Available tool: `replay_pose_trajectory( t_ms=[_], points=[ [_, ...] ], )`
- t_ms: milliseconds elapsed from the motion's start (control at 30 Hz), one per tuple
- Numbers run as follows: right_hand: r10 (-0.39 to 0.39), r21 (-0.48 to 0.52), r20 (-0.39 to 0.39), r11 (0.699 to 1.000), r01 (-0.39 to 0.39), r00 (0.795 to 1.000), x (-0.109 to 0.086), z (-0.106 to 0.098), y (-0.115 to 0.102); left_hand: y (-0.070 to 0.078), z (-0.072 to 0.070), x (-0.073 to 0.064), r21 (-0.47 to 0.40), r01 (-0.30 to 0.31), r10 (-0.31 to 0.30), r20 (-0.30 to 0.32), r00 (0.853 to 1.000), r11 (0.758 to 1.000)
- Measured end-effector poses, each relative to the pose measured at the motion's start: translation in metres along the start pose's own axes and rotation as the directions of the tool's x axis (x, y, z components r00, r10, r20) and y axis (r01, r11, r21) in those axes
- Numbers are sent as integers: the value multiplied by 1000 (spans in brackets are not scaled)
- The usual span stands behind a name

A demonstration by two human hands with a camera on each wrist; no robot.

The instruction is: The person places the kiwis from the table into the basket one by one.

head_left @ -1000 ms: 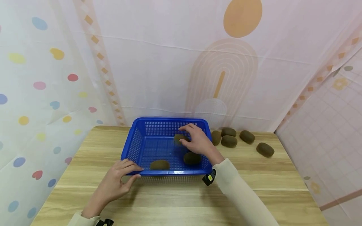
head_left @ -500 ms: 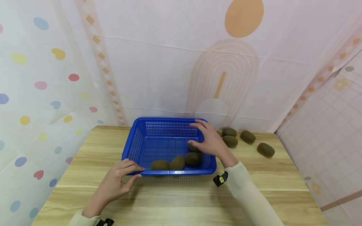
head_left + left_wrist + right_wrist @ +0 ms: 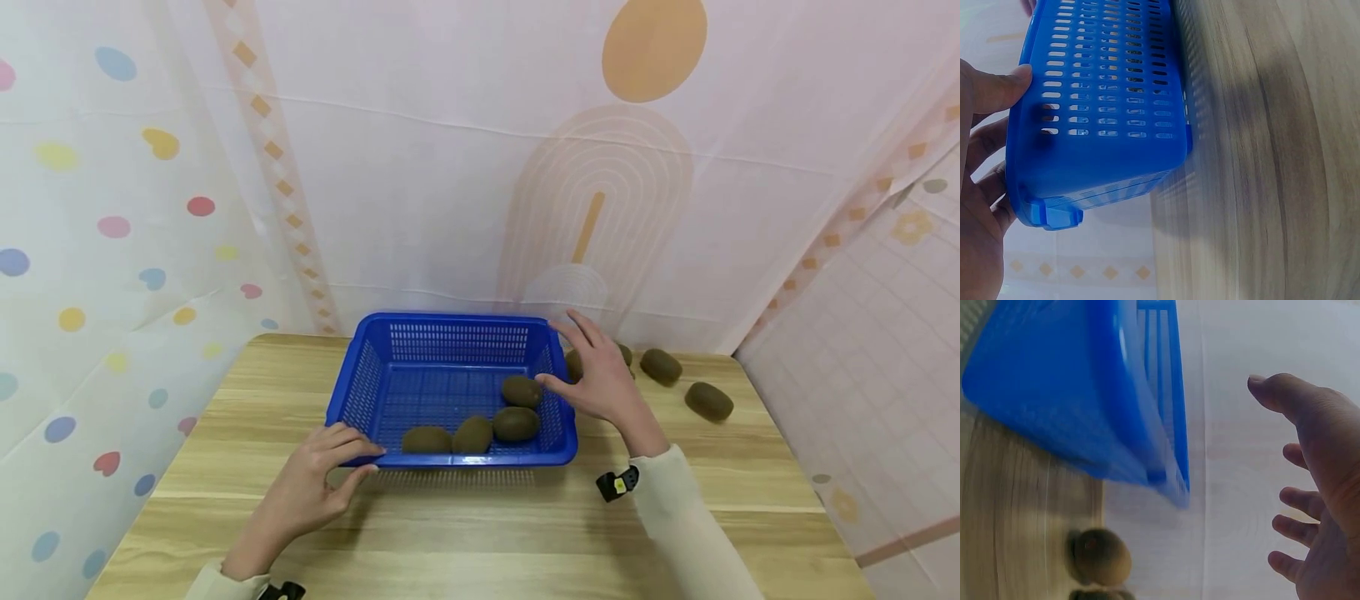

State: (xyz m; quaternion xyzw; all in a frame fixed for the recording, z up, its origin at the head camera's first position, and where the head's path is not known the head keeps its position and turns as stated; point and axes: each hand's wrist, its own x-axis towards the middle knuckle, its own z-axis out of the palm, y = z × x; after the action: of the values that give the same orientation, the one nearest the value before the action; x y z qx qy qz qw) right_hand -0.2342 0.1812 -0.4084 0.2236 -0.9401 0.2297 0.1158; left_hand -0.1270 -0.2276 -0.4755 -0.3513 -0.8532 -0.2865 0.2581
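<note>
A blue plastic basket [image 3: 480, 460] with slotted walls stands on the table. My left hand [image 3: 318, 475] pinches its front rim near the left corner; in the left wrist view the thumb [image 3: 1013, 87] lies on the outer side of the rim. Several brown kiwis [image 3: 516, 424] lie inside, along the front and right. My right hand [image 3: 603, 379] is over the basket's right rim, fingers spread and holding nothing. Behind and beside it, more kiwis [image 3: 573, 365] on the table are partly hidden by the hand. The right wrist view has a kiwi [image 3: 1102, 556] below the basket's corner.
Farther right on the wooden table [image 3: 465, 542] lie two separate kiwis, one near the back [image 3: 661, 367] and another kiwi [image 3: 708, 402] closer to the right edge. A patterned curtain [image 3: 420, 208] hangs right behind the table and at both sides.
My right hand has let go of kiwi inside the basket and moved right, out over the rim. A kiwi now shows at the front, another by the right wall. The left hand stays put.
</note>
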Motion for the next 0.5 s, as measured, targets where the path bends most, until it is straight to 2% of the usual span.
replay_pose_trajectory(
  t_ms=[233,500],
  points=[
    [69,-19,-41,997,-70,997,-10,-9,26,-1,0,-1,-5,11,-11,5,1000,1000],
    [174,-42,-71,983,-177,982,-22,-22,55,-4,2,-3,-6,13,-13,2,1000,1000]
  ],
)
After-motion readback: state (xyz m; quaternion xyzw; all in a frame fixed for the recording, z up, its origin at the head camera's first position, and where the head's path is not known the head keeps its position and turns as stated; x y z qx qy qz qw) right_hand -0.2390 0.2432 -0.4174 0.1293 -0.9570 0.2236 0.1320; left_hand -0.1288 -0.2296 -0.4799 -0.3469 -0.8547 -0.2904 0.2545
